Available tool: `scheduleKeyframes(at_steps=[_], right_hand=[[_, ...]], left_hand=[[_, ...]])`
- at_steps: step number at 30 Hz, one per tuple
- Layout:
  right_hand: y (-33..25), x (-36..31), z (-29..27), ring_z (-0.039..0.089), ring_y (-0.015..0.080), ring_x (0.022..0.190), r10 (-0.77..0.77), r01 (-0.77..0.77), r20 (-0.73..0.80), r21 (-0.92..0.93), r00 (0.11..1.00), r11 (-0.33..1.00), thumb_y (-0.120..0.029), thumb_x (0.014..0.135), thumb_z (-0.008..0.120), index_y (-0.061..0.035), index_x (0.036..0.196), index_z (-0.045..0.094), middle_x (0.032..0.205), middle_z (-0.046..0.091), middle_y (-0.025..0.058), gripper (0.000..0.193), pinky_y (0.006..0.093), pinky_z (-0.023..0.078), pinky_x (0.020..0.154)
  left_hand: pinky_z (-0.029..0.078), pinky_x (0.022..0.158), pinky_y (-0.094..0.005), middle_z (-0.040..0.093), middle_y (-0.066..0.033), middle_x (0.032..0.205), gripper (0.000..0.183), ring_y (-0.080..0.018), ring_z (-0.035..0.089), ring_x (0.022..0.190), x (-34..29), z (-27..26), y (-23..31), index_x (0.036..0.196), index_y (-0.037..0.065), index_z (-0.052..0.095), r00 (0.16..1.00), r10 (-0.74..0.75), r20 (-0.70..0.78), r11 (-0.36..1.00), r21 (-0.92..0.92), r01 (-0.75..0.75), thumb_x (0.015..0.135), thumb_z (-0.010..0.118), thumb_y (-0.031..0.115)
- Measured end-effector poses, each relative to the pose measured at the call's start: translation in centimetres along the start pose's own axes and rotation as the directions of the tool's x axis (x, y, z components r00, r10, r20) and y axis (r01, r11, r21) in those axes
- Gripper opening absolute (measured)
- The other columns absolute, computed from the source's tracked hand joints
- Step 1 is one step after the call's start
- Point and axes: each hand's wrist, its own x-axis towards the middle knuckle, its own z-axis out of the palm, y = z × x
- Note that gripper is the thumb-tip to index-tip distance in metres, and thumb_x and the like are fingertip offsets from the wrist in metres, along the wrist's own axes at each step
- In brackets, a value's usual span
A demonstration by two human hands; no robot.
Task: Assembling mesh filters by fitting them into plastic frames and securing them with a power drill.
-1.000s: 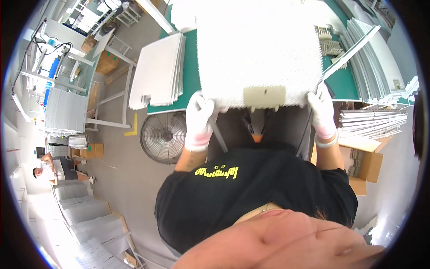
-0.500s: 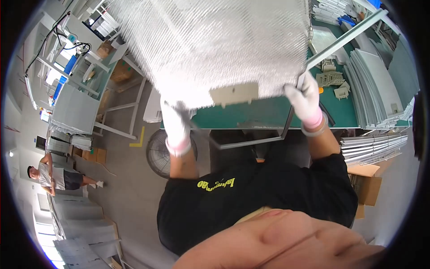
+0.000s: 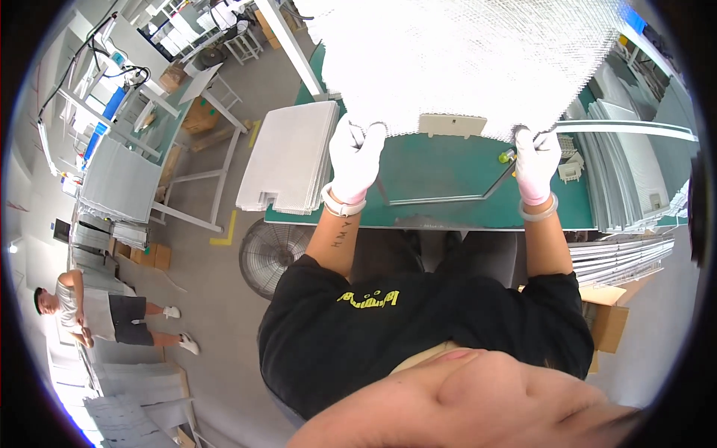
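Observation:
Both my hands wear white gloves and grip the near edge of a bright silvery-white mesh panel (image 3: 478, 60), held up above the green table (image 3: 426, 164). My left hand (image 3: 357, 158) pinches this edge toward its left end. At the right, my right hand (image 3: 536, 160) has its fingers closed on the same edge. A beige plastic plate (image 3: 452, 125) is set in the edge between them. Below the panel, a thin metal frame (image 3: 441, 200) shows its near side and corners over the tabletop; the panel hides the rest. A small yellow-green object (image 3: 506, 157) sits beside my right hand.
White panels (image 3: 291, 157) are stacked on the table's left, with more upright panels (image 3: 624, 164) at the right. Beige plastic parts (image 3: 571, 166) lie near those. A metal bar (image 3: 627, 128) crosses there. A floor fan (image 3: 275, 257) and another person (image 3: 112, 313) are to the left.
The mesh panel and both my hands have shifted right. The metal frame has moved up, away from my body, and the white stack at left has come into fuller view.

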Motion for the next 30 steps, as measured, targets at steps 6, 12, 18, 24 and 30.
scheduleKeyframes(at_steps=[6,12,18,24,30], right_hand=[[0.7,-0.3,0.1,0.045,0.0053,0.065,0.138,-0.138,0.116,-0.003,0.984,0.990,-0.008,0.092,0.072,-0.0069,0.077,0.051,0.070,0.051,-0.0030,0.025,0.0247,0.042,0.059],[4.9,-5.7,-1.6,0.063,0.0133,0.102,0.394,-0.444,0.408,0.033,0.824,0.895,-0.007,0.092,0.065,0.0044,0.126,0.060,0.112,0.069,0.0067,0.036,0.0290,0.049,0.093],[-1.2,2.8,-1.4,0.048,0.0036,0.073,0.232,-0.247,0.235,0.037,0.944,0.968,-0.005,0.093,0.066,-0.0027,0.093,0.058,0.085,0.059,-0.0016,0.008,0.0213,0.040,0.062],[-3.0,2.1,0.5,0.049,0.0046,0.065,0.139,-0.141,0.045,0.041,0.989,0.989,-0.008,0.092,0.069,-0.0023,0.087,0.063,0.071,0.058,-0.0045,0.009,0.0228,0.042,0.060],[1.5,-2.6,-1.9,0.056,0.0077,0.074,0.368,-0.341,0.252,-0.148,0.895,0.928,-0.007,0.090,0.068,0.0008,0.102,0.065,0.083,0.065,-0.0004,0.015,0.0245,0.048,0.069]], left_hand=[[0.047,0.065,-0.0231,0.062,0.0012,0.082,0.015,-0.0055,0.054,0.072,-2.1,0.0,-2.5,0.104,-0.002,0.063,0.994,-0.104,-0.024,0.994,0.016,0.105,0.090,0.068,0.001],[0.053,0.082,-0.0274,0.072,-0.0057,0.099,0.030,-0.0109,0.066,0.089,-8.2,-2.2,-7.4,0.117,-0.004,0.064,0.912,-0.401,0.088,0.916,0.065,0.397,0.088,0.069,0.003],[0.052,0.087,-0.0288,0.067,-0.0079,0.107,0.034,-0.0137,0.064,0.096,2.0,-2.7,0.9,0.119,-0.002,0.062,0.947,-0.190,0.258,0.972,-0.086,0.218,0.088,0.074,0.008],[0.043,0.057,-0.0243,0.057,0.0030,0.072,0.019,-0.0060,0.051,0.064,0.3,-1.1,0.7,0.078,0.002,0.058,0.998,0.041,0.054,0.986,0.160,-0.049,0.082,0.076,-0.001],[0.049,0.066,-0.0245,0.069,-0.0046,0.089,0.014,-0.0076,0.060,0.076,-5.2,-2.1,-2.1,0.093,-0.003,0.068,0.951,-0.277,0.140,0.961,0.034,0.275,0.083,0.076,0.002]])
